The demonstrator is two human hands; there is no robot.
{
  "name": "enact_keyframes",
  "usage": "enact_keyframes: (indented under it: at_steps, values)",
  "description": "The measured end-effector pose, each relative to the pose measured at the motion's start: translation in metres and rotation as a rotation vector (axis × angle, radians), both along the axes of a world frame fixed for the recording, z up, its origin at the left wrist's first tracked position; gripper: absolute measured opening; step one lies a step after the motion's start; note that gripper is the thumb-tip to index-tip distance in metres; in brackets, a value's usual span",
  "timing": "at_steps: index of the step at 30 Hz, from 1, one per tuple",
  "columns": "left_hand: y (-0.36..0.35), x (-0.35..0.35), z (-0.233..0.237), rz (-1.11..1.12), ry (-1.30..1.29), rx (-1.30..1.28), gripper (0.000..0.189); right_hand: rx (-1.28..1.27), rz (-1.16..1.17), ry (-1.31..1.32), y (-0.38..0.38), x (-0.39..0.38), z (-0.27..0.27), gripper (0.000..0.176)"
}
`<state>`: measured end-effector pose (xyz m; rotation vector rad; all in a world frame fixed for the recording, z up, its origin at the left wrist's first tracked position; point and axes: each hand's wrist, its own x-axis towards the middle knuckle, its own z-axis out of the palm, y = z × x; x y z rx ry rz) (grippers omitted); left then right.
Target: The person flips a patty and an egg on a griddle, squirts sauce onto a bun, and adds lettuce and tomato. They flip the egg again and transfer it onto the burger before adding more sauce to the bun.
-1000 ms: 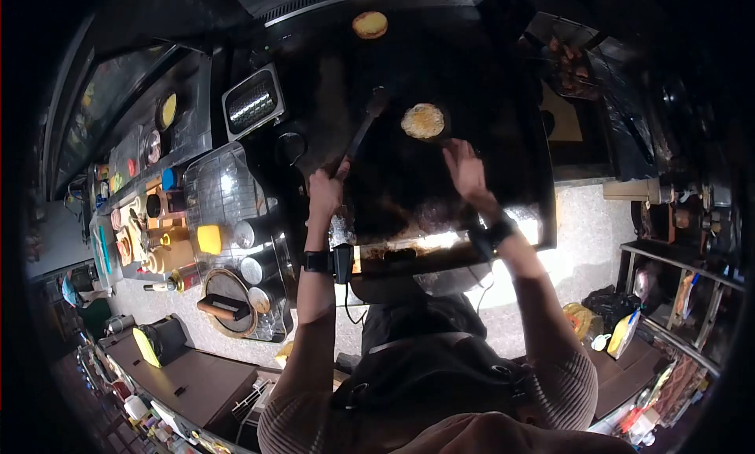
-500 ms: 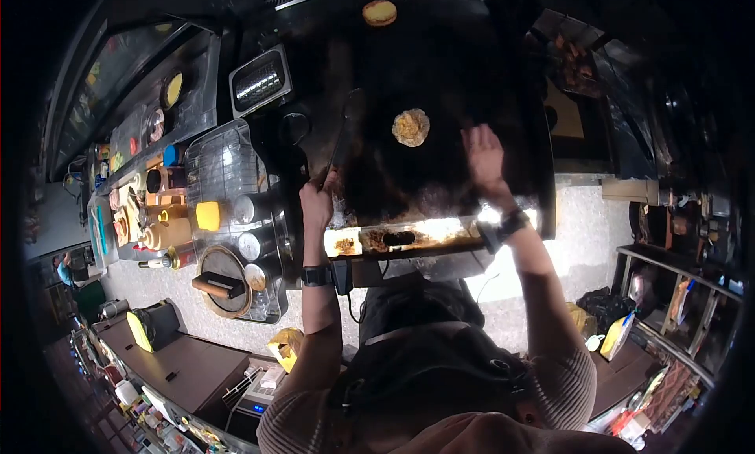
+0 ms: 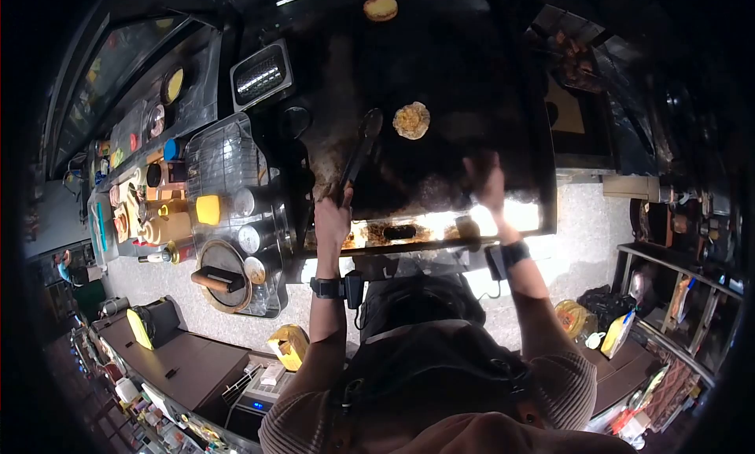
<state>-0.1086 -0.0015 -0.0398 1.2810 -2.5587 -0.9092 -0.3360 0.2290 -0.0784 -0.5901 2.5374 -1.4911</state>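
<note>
On the dark griddle (image 3: 456, 76) lies a round browned patty (image 3: 411, 120), pale and ragged at its rim. Farther back sits a golden bun half (image 3: 381, 9). My left hand (image 3: 333, 220) is closed around the handle end of metal tongs (image 3: 358, 163); their rounded tip lies left of the patty, apart from it. Over the front right of the griddle is my right hand (image 3: 489, 185), seen from its side, with thumb and fingers apart and nothing visible in it. Motion blurs its fingertips a little.
Left of the griddle stand a metal pan (image 3: 262, 75), a wire rack (image 3: 224, 159), a yellow block (image 3: 208, 209), several round shakers (image 3: 248, 239) and a round press with a wooden handle (image 3: 216, 278). A lit metal ledge (image 3: 432, 226) runs along the griddle's front.
The tongs in my left hand have swung rightward, their tip nearer the patty. My right hand has drawn back toward me and turned onto its side. Patty and bun half stay put.
</note>
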Motion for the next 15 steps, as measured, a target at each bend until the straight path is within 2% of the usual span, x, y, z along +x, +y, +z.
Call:
enact_keyframes:
  at_steps: [1,3,5,6,9,15]
  values:
    - [0.001,0.0,0.005,0.025,0.0,0.055,0.045,-0.007,0.085,0.064,-0.005,0.002,-0.001,0.032]
    - [0.004,0.001,0.017,0.077,-0.001,0.166,0.046,-0.065,0.086,-0.013,-0.02,-0.001,-0.011,0.032]
    - [0.002,0.006,0.011,0.097,-0.06,0.157,0.047,-0.031,0.055,-0.058,-0.031,-0.006,-0.02,0.032]
    - [0.0,0.008,0.008,0.109,-0.089,0.152,0.048,0.071,0.067,0.017,-0.032,-0.01,-0.023,0.031]
    - [-0.001,0.014,0.007,0.08,0.029,0.138,0.047,0.165,0.075,0.033,-0.034,-0.015,-0.036,0.03]
    - [-0.001,0.016,0.004,0.099,0.053,0.128,0.044,0.219,0.075,0.021,-0.034,-0.015,-0.035,0.031]
